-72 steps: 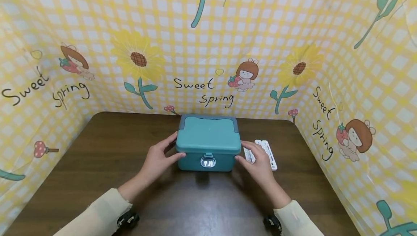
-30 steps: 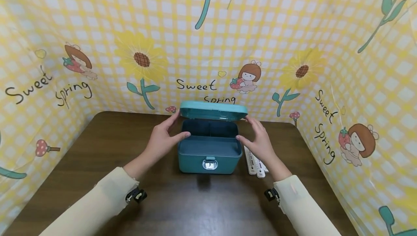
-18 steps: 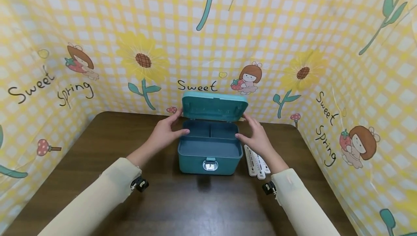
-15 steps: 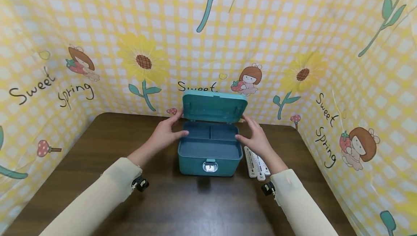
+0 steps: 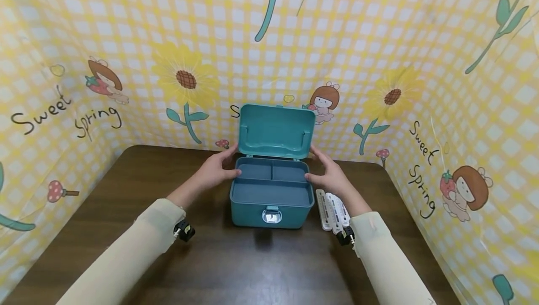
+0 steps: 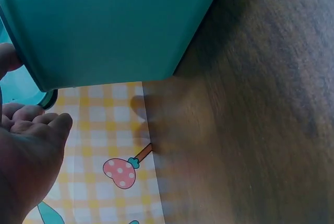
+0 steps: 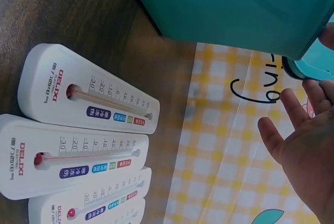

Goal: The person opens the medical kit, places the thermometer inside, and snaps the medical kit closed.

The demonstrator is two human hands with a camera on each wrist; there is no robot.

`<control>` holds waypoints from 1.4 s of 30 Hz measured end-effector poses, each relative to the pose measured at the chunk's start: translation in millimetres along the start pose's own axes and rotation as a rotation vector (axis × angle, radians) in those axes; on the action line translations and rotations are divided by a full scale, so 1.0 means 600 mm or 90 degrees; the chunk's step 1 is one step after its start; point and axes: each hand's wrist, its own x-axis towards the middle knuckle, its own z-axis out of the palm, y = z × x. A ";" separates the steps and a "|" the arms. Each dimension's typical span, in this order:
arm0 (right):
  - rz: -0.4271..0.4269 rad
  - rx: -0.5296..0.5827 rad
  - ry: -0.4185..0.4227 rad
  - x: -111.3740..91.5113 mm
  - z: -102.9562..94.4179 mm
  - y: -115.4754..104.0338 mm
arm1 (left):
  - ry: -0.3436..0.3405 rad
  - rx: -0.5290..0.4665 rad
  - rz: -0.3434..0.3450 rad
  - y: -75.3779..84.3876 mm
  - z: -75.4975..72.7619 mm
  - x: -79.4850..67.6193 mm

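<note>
A teal storage box (image 5: 265, 214) stands on the table with its lid (image 5: 275, 129) tipped up and back on its hinges. Inside lies a blue-grey tray (image 5: 271, 192) with two small compartments behind one long one. My left hand (image 5: 212, 170) is at the left side, thumb at the rim, fingers at the lid's edge. On the opposite side my right hand (image 5: 334, 179) does likewise; in the right wrist view its fingers (image 7: 298, 110) are spread and fairly straight by the lid. A clear latch (image 5: 271, 216) sits on the box front.
Several white thermometers (image 7: 83, 153) lie side by side on the table, right of the box and partly under my right forearm. The brown wooden table (image 5: 252, 267) backs onto a yellow checked cloth (image 5: 261, 71), which also hangs along both sides.
The box was closed at first; its lid has swung up and back, uncovering the tray. Both hands have moved up and back along the sides with the lid.
</note>
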 end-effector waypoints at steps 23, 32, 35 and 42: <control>0.044 0.164 -0.085 0.012 0.013 0.025 | -0.036 -0.074 -0.011 -0.025 0.009 -0.006; 0.057 0.181 -0.103 -0.002 0.010 -0.005 | -0.022 -0.093 -0.009 -0.034 0.019 -0.012; 0.058 0.181 -0.098 0.003 0.014 0.015 | -0.023 -0.097 -0.022 -0.035 0.022 -0.013; 0.049 0.160 -0.071 0.007 0.024 0.045 | 0.000 -0.100 -0.017 -0.036 0.026 -0.019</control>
